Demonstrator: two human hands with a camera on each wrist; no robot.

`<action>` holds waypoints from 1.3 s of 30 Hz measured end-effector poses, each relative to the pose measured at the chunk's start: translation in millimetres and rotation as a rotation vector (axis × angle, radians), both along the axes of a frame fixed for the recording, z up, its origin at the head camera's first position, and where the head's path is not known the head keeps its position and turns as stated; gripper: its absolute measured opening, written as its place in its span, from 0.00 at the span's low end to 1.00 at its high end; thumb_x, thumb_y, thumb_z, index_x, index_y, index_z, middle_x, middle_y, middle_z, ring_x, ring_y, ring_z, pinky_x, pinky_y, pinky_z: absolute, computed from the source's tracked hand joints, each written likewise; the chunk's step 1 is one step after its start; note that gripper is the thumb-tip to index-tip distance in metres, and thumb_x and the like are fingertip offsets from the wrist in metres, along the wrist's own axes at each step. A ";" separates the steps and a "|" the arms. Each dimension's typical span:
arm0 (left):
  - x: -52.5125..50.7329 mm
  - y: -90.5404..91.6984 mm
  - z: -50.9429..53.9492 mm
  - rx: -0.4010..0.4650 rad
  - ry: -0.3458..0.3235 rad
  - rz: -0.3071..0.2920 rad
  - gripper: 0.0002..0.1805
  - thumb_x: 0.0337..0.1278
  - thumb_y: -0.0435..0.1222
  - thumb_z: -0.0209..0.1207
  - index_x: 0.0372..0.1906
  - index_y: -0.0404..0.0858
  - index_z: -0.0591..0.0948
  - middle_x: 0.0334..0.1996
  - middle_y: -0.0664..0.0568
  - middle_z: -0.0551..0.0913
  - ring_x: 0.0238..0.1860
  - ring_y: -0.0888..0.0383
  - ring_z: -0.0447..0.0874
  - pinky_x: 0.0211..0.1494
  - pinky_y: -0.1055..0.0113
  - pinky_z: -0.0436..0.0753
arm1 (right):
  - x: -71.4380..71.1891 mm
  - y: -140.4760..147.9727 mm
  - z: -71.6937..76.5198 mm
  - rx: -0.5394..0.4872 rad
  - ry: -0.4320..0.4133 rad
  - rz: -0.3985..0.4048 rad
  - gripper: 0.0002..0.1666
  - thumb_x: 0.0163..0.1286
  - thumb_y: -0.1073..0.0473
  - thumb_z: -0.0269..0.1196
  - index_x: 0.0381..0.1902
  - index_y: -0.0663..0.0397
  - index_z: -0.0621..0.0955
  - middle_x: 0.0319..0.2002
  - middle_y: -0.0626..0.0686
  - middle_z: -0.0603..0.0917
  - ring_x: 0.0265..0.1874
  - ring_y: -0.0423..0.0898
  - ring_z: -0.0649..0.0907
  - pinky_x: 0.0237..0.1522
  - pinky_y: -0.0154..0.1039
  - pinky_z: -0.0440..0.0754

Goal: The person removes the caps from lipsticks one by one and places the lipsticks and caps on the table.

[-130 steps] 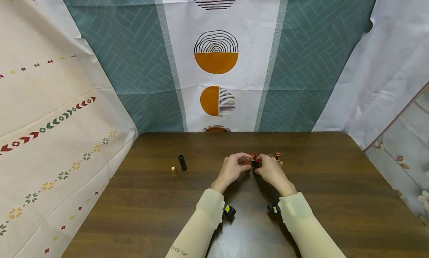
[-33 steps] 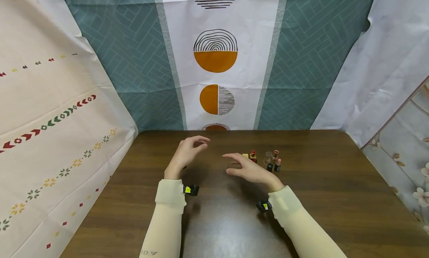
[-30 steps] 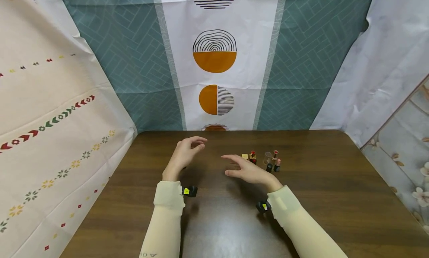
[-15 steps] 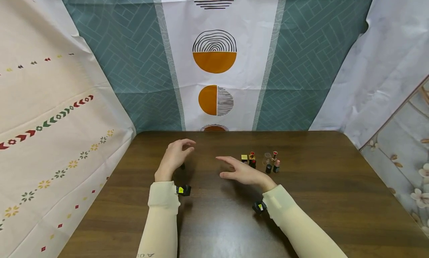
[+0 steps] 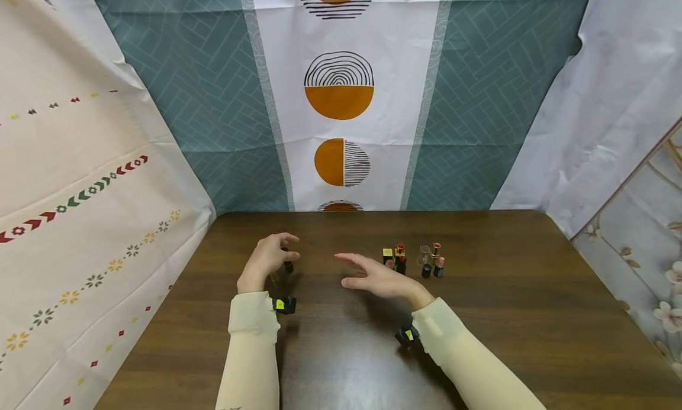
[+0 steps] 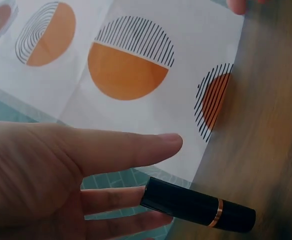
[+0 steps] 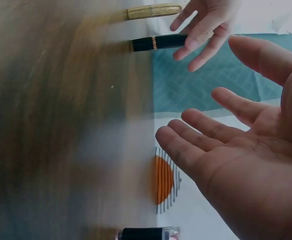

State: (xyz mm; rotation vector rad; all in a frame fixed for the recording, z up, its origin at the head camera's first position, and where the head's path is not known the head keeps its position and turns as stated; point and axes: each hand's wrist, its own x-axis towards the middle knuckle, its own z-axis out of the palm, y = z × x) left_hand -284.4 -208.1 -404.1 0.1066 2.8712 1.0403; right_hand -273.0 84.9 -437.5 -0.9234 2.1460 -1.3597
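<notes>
My left hand [image 5: 264, 261] hovers at the left of the table beside a capped black lipstick [image 6: 196, 204] with a thin gold band. In the left wrist view the lipstick stands upright between thumb and fingers. The thumb is apart from it; whether a fingertip touches it I cannot tell. Close by stands a gold bullet-shaped lipstick [image 7: 153, 11], partly hidden under the hand in the head view. My right hand [image 5: 378, 277] is held over the middle of the table with fingers spread and nothing in it.
Several lipsticks stand in a group right of centre. Among them are a yellow-topped black one [image 5: 387, 255], a red-tipped one [image 5: 400, 250], a clear tube [image 5: 424, 254] and a pink-tipped one [image 5: 439, 267]. A patterned cloth [image 5: 341, 179] hangs behind the table [image 5: 479, 315].
Both hands were together at the right-hand lipsticks earlier, then parted. My left hand has moved left and lower to the black lipstick; my right hand has drifted slightly left.
</notes>
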 end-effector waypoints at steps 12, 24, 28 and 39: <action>1.3 -3.1 -2.8 0.042 -0.050 0.057 0.25 0.69 0.32 0.66 0.69 0.37 0.79 0.66 0.33 0.76 0.63 0.35 0.76 0.62 0.40 0.78 | -12.0 -14.2 -8.4 -0.015 -0.056 -0.017 0.37 0.81 0.54 0.60 0.82 0.46 0.63 0.81 0.54 0.61 0.79 0.61 0.61 0.76 0.61 0.61; 1.7 -4.2 -5.5 0.056 -0.020 0.138 0.22 0.69 0.30 0.65 0.65 0.38 0.82 0.62 0.36 0.81 0.55 0.39 0.81 0.52 0.49 0.81 | -12.5 -23.2 -14.0 -0.038 -0.059 0.006 0.35 0.81 0.55 0.59 0.81 0.54 0.63 0.80 0.59 0.62 0.78 0.63 0.62 0.75 0.62 0.61; 0.1 -3.4 -7.5 0.051 -0.010 0.164 0.19 0.70 0.32 0.65 0.63 0.38 0.83 0.60 0.36 0.82 0.42 0.45 0.80 0.37 0.58 0.77 | -12.5 -24.5 -16.3 -0.042 -0.072 0.009 0.36 0.82 0.55 0.59 0.81 0.57 0.62 0.80 0.61 0.62 0.78 0.63 0.63 0.75 0.63 0.62; -5.1 2.0 -6.4 0.043 0.077 0.169 0.15 0.72 0.35 0.64 0.59 0.40 0.86 0.57 0.41 0.86 0.51 0.42 0.80 0.52 0.47 0.79 | -16.6 -32.0 -13.0 -0.036 -0.095 0.009 0.37 0.82 0.55 0.59 0.81 0.57 0.61 0.80 0.62 0.60 0.77 0.62 0.63 0.75 0.61 0.63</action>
